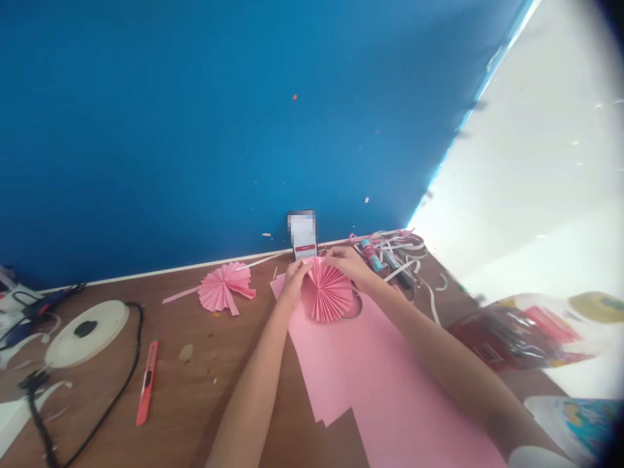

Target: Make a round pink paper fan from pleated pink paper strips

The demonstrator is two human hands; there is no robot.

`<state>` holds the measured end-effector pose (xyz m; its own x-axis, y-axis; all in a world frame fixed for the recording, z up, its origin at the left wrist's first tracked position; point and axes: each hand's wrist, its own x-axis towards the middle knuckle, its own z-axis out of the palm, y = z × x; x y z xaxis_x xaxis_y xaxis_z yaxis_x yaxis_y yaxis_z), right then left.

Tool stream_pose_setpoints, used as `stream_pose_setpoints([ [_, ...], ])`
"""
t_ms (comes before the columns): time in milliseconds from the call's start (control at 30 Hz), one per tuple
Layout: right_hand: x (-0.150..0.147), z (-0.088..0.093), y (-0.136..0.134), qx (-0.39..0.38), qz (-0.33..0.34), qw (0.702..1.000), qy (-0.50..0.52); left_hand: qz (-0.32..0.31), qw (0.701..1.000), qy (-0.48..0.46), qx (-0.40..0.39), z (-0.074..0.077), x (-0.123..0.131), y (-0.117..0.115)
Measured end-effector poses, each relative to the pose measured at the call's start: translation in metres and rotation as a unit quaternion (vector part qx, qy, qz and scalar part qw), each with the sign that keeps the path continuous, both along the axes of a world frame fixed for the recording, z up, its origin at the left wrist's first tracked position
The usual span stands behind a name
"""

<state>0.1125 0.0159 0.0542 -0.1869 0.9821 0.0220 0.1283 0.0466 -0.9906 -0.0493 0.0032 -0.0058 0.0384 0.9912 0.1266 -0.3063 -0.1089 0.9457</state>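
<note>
A pleated pink paper fan (329,296) is spread into a nearly full round above a pink sheet (336,364). My left hand (295,278) pinches its upper left edge, fingers closed on the paper. At the top right edge, my right hand (347,261) also has its fingers closed on the fan. Just behind the hands, a phone (303,234) stands upright against the blue wall. Another pleated pink rosette (225,288), with paper strips at its sides, lies on the table to the left.
On the wooden table (195,403) are a red cutter (147,383), a white tape roll (88,333) and a black cable (131,370). Paper strips (414,250) and a glue stick (371,255) lie at the back right. Plastic packages (526,335) are at the right.
</note>
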Motion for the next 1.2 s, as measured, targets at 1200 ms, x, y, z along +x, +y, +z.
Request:
stream_pose_setpoints([
  [1200,0.002,-0.017,0.009,0.031,0.082,0.996,-0.022,0.008,0.998,0.062,-0.012,0.008,-0.002,-0.004],
])
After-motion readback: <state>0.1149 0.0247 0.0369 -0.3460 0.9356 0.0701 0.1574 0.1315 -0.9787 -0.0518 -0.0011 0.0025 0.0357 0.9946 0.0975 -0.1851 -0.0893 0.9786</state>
